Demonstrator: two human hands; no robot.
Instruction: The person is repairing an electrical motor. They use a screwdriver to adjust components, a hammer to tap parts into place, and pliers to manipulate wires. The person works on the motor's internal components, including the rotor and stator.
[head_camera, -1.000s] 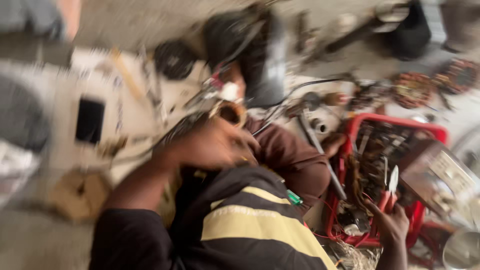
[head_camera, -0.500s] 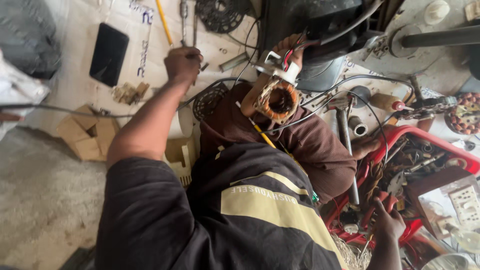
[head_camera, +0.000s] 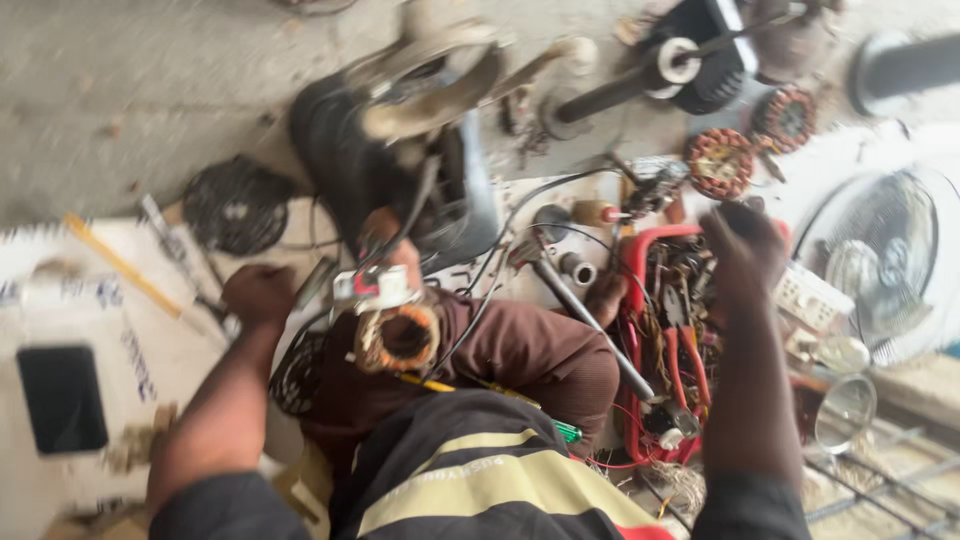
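- I sit on the bare concrete floor (head_camera: 150, 90) of a repair workshop for electric fans and small motors.
- A copper-wound stator (head_camera: 398, 338) rests on my lap, and two more wound cores (head_camera: 718, 162) lie further off among loose wires.
- A red crate (head_camera: 640, 270) beside my knee is crammed with pliers, cables and odd parts.
- A fan guard with its blades (head_camera: 880, 262) lies to my right, and a black fan housing (head_camera: 400, 170) stands in front of me.
- Flattened cardboard (head_camera: 100, 310) serves as my bench, with a dark phone (head_camera: 62, 398) and hand tools on it.
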